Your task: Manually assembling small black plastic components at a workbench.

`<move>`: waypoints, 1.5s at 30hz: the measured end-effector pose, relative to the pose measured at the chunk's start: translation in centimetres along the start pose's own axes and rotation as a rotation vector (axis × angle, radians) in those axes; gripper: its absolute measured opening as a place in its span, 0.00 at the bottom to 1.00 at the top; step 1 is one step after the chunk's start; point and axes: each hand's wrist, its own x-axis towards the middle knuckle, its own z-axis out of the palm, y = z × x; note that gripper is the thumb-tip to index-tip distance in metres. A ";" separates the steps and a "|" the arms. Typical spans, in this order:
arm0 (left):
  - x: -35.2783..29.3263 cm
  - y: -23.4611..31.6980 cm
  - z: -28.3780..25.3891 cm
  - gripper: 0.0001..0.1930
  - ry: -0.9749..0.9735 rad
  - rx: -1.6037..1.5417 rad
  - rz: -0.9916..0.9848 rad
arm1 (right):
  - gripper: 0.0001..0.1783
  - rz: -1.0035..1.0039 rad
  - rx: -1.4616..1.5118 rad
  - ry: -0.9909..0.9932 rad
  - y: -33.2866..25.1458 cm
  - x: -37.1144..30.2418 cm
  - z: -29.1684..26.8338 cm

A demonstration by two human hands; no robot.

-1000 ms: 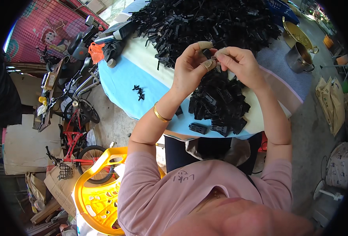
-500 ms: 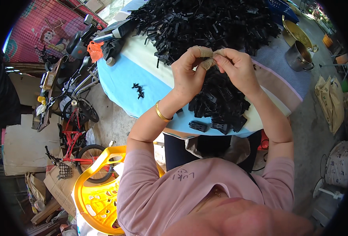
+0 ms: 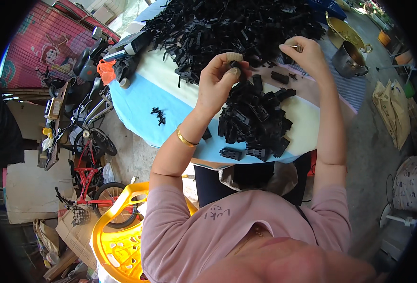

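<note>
At the far left of the frame stand a red bicycle (image 3: 88, 181) and, above it, a parked scooter (image 3: 83, 61). In the lower left is a yellow plastic basket (image 3: 116, 236). The round desk (image 3: 137, 106) with a blue and cream cover fills the upper middle. A few loose black pieces (image 3: 159, 115) lie on its blue part.

The left hand (image 3: 222, 78) is raised over the desk, near the centre of the frame. Its grip is closed: thumb and fingers pinch a small black plastic part (image 3: 236, 64). A gold bangle (image 3: 186, 139) sits on the wrist. Just below and right of this hand is a small heap of black parts (image 3: 258, 118), and a much larger pile (image 3: 237, 26) covers the top of the desk.

The right hand (image 3: 307, 54), upper right, is apart from the left one; its fingers are closed on a small thin piece (image 3: 294, 47), too small to tell what it is. Further right stands a metal pot (image 3: 347, 59).
</note>
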 end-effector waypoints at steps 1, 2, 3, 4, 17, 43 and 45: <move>0.0 0.1 0.2 0.12 0.015 -0.036 -0.027 | 0.16 0.021 -0.166 -0.016 0.6 0.0 -0.2; -0.1 0.0 0.2 0.12 0.010 -0.038 -0.028 | 0.17 0.043 -0.331 -0.032 1.1 0.1 -0.2; -0.2 -0.1 0.1 0.12 0.005 0.078 0.044 | 0.18 0.094 -0.335 -0.057 1.2 0.2 0.0; -0.4 -0.1 0.1 0.11 0.000 0.193 0.117 | 0.18 0.096 -0.336 -0.056 1.5 0.3 0.3; -0.1 2.0 -0.1 0.20 -0.485 0.543 0.429 | 0.10 0.143 -0.593 -0.007 3.4 1.4 1.6; 0.8 1.1 -2.6 0.20 -0.224 -0.025 -0.179 | 0.12 -0.809 0.051 0.043 -5.6 -2.7 4.4; 0.8 0.7 -2.4 0.20 -0.188 -0.036 -0.083 | 0.09 -0.376 0.217 -0.142 -5.6 -2.8 3.7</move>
